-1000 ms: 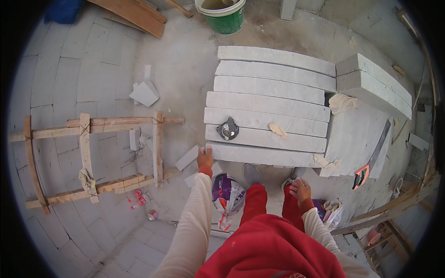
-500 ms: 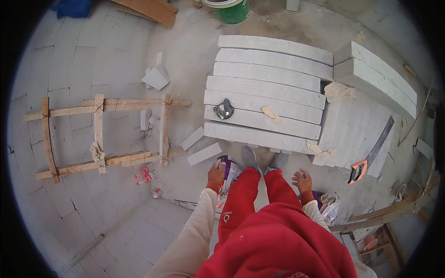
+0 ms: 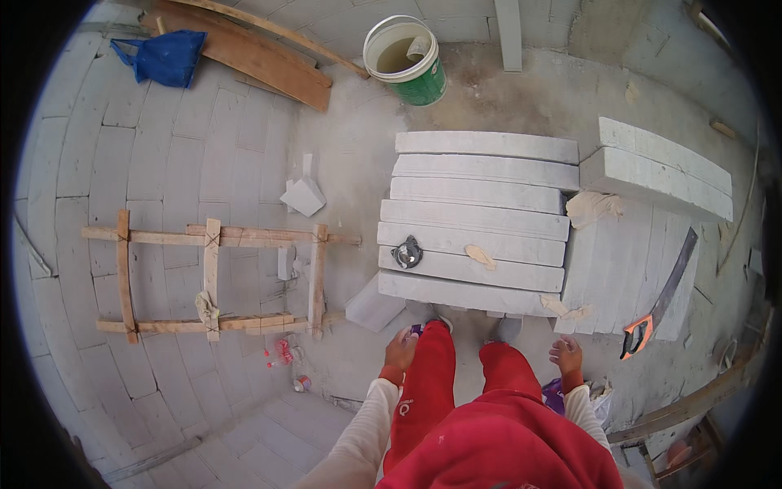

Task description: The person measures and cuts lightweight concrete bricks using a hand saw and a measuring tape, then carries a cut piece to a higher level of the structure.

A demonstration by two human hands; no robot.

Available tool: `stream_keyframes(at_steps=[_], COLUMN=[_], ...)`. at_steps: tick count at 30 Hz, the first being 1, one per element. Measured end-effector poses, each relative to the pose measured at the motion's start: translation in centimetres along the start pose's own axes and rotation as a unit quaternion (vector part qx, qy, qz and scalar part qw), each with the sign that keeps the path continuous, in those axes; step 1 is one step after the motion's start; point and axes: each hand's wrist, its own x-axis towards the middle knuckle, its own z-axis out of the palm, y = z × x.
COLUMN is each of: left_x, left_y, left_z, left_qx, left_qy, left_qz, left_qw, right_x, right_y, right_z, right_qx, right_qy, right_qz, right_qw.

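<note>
My left hand (image 3: 400, 350) hangs empty beside my left leg, fingers loosely bent and apart. On the other side my right hand (image 3: 566, 355) hangs empty too, its fingers slightly spread. Neither touches anything. Before my feet lies a row of long pale grey blocks (image 3: 472, 236). On top rest a small black round object with a shiny centre (image 3: 408, 253) and a cream-coloured glove (image 3: 481, 257). Another cream glove (image 3: 570, 310) lies at the row's near right corner. An orange-handled handsaw (image 3: 661, 293) leans across blocks at the right.
A wooden ladder-like frame (image 3: 212, 281) stands against the block wall at the left. Ahead is a green and white bucket (image 3: 417, 81) holding murky liquid. Stacked blocks (image 3: 656, 175) rise at the right; a loose block (image 3: 373, 306) lies near my left foot. Planks and a blue bag (image 3: 169, 59) are far left.
My view has tilted up, so the scene sits lower and the bucket and blue bag show more fully. Both hands still hang empty at my sides.
</note>
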Motion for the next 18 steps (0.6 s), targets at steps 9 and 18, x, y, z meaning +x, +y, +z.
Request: stream_keyframes(at_steps=[9,18], left_x=[3.7,22.7], left_y=[-2.6,6.1], left_z=[-4.0,-11.2], left_qx=[0.000,-0.065], left_qy=[0.015,0.097], left_qz=[-0.015,0.098], left_qw=[1.000,0.988], right_x=[-2.1,-3.8], right_y=[-2.9,-3.4], right_z=[8.6,14.6], right_qx=[0.010,-0.028], right_qy=[-0.017,0.036], right_qz=[0.006,-0.002], right_qw=[1.000,0.999])
